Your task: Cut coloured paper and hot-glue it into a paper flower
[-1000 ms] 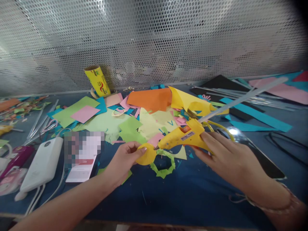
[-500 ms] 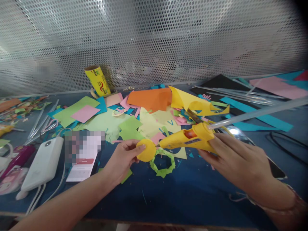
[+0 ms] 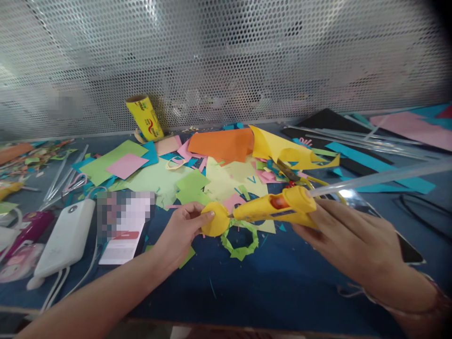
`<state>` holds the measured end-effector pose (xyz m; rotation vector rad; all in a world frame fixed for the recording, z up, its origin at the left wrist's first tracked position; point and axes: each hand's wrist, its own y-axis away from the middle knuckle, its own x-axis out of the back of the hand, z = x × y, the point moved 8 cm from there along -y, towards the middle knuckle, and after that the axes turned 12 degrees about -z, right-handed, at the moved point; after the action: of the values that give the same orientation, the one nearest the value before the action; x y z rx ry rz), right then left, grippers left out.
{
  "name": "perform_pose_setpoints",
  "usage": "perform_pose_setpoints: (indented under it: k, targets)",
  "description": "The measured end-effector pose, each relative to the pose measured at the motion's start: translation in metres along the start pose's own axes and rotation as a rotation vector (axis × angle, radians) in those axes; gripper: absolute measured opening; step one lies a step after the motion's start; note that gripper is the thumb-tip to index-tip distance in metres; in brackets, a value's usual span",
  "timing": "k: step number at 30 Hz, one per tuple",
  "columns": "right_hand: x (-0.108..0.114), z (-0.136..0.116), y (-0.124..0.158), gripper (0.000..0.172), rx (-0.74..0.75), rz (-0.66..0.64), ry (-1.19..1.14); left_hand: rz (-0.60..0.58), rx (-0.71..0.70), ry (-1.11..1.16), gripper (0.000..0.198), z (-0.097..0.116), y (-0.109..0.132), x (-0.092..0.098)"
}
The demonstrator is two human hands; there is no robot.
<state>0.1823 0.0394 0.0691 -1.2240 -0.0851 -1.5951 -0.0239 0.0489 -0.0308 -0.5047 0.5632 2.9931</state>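
Note:
My left hand pinches a small yellow paper disc just above the blue table. My right hand grips a yellow glue gun, whose nozzle touches the disc's right edge. A long clear glue stick juts from the gun's back toward the right. A jagged green paper ring lies on the table right below the nozzle.
Coloured paper scraps cover the table's middle, with orange paper and a yellow roll behind. A white power bank, a card and a magenta tool lie at left. Glue sticks, teal strips and a perforated metal wall stand behind.
The glue gun has tipped flatter, its rear and the glue stick swinging down to the right. The left hand has raised the yellow disc slightly and turned it against the nozzle.

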Motion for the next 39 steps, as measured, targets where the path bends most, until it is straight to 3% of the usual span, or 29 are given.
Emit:
perform_pose_setpoints:
  k: [14,22,30,39]
  targets:
    - [0.000,-0.008,0.001,0.015,0.067,-0.006,-0.007,0.016,-0.049,0.091,0.027,0.001,-0.001,-0.002]
    - [0.003,-0.009,0.001,0.019,0.075,0.003,-0.106,-0.001,-0.074,0.117,0.026,0.001,-0.003,-0.004]
    - [0.008,-0.013,-0.002,0.012,0.109,0.020,-0.133,0.073,-0.079,0.055,0.029,-0.001,-0.003,0.002]
    - [0.008,-0.009,0.000,0.016,0.081,0.022,-0.108,0.000,-0.069,0.121,0.036,0.001,0.000,-0.002]
